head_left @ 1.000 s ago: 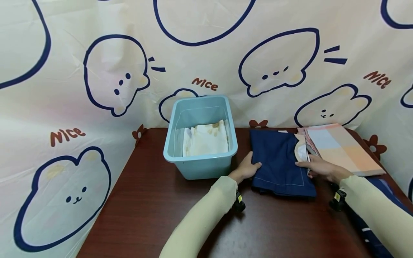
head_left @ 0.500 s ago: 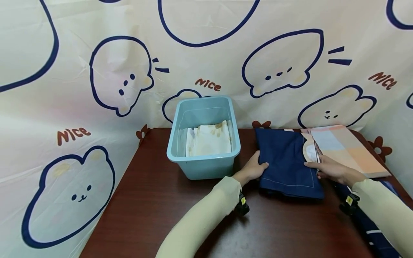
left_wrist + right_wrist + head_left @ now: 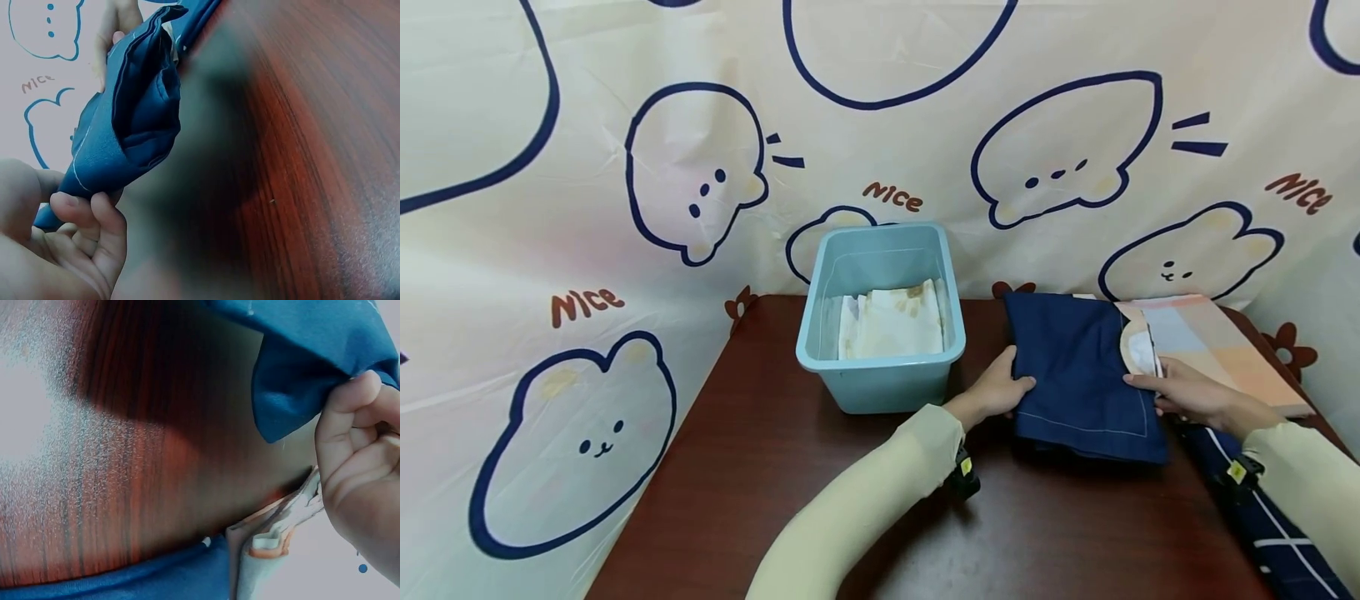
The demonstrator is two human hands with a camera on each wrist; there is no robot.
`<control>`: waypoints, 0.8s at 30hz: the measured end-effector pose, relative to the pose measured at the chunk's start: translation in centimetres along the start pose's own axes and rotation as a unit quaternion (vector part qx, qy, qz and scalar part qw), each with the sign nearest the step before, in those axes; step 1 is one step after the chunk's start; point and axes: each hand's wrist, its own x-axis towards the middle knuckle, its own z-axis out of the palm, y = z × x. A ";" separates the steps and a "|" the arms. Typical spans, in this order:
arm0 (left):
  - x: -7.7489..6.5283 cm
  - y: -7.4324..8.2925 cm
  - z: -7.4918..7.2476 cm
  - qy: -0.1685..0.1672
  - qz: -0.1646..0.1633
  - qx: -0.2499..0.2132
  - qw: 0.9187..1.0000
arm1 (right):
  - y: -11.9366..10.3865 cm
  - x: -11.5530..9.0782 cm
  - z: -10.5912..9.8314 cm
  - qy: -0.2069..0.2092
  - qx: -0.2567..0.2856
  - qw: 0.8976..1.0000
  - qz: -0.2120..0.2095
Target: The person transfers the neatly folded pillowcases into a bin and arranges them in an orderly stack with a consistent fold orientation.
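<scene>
While I call this from my remote seat, it's all about the folded navy cloth [image 3: 1071, 375], held between two hands over the right half of the table [image 3: 1075, 542]. Left hand [image 3: 996, 385]: thumb and fingers pinching its left edge. Right hand [image 3: 1202, 393]: pinching the opposite edge, right beside a rounded peach-and-white patch [image 3: 1138, 348] (sewn on or separate, I can't tell). From the left wrist I get the cloth's layers gaping apart; from the right wrist, a corner hanging down over the tabletop. Just past the right hand lies a folded pastel checked cloth [image 3: 1240, 346], and below the right sleeve [image 3: 1311, 487] runs a dark blue cloth [image 3: 1262, 512] with white lines. Over to the left, near the left hand, stands a light blue bin [image 3: 887, 387], a white cloth [image 3: 898, 325] with brownish marks folded inside. Behind it all, I see a pale backdrop [image 3: 925, 142] of cartoon outlines.
</scene>
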 end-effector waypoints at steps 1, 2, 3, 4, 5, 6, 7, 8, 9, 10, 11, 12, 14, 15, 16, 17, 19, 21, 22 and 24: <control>0.0 0.1 -0.1 -0.002 0.001 0.000 1.000 | 0.0 -0.1 0.0 -0.001 -0.001 1.000 -0.001; -0.1 0.2 -0.1 -0.004 0.001 0.000 1.000 | -0.1 -0.1 0.0 -0.002 -0.001 1.000 -0.002; -0.1 0.3 -0.2 -0.006 0.003 0.002 1.000 | -0.1 -0.2 0.0 -0.002 -0.004 1.000 -0.004; -0.2 0.4 -0.3 -0.008 0.005 0.003 1.000 | -0.1 -0.3 -0.1 -0.003 -0.007 1.000 -0.006; -0.2 0.5 -0.4 -0.010 0.007 0.005 1.000 | -0.2 -0.4 -0.1 -0.003 -0.009 1.000 -0.008; -0.2 0.6 -0.5 -0.011 0.008 0.008 1.000 | -0.2 -0.4 -0.2 -0.005 -0.011 1.000 -0.011; -0.2 0.7 -0.6 -0.012 0.009 0.013 1.000 | -0.3 -0.5 -0.2 -0.006 -0.011 1.000 -0.013; -0.3 0.9 -0.7 -0.013 0.010 0.018 1.000 | -0.3 -0.6 -0.3 -0.006 -0.010 1.000 -0.019; -0.3 1.0 -0.8 -0.014 0.011 0.022 1.000 | -0.4 -0.7 -0.3 -0.008 -0.007 1.000 -0.025; -0.3 1.1 -0.8 -0.015 0.012 0.025 1.000 | -0.4 -0.8 -0.4 -0.010 -0.004 0.999 -0.032; -0.3 1.1 -0.8 -0.016 0.012 0.028 0.999 | -0.4 -0.8 -0.5 -0.012 0.001 0.999 -0.036; -0.4 1.2 -0.9 -0.016 0.012 0.031 0.999 | -0.5 -0.9 -0.6 -0.013 0.005 0.999 -0.042; -0.5 1.4 -0.9 -0.014 0.014 0.033 0.999 | -0.6 -1.0 -0.7 -0.017 0.012 0.998 -0.053; -0.6 1.5 -0.9 -0.012 0.015 0.034 0.999 | -0.7 -1.0 -0.8 -0.019 0.016 0.998 -0.057; -0.6 1.6 -0.9 -0.011 0.017 0.035 0.999 | -0.8 -1.1 -0.8 -0.023 0.019 0.998 -0.062; -0.7 1.7 -1.0 -0.008 0.017 0.036 0.999 | -0.9 -1.2 -0.8 -0.025 0.023 0.997 -0.066; -0.9 1.9 -1.1 -0.006 0.021 0.040 0.999 | -1.2 -1.3 -0.9 -0.030 0.028 0.996 -0.075; -1.1 2.1 -1.2 -0.006 0.025 0.046 0.999 | -1.4 -1.5 -0.9 -0.033 0.036 0.995 -0.085; -1.2 2.3 -1.2 -0.007 0.027 0.048 0.998 | -1.5 -1.6 -0.9 -0.033 0.038 0.995 -0.088; -1.4 2.5 -1.4 -0.011 0.030 0.052 0.998 | -1.7 -1.7 -1.0 -0.028 0.040 0.995 -0.092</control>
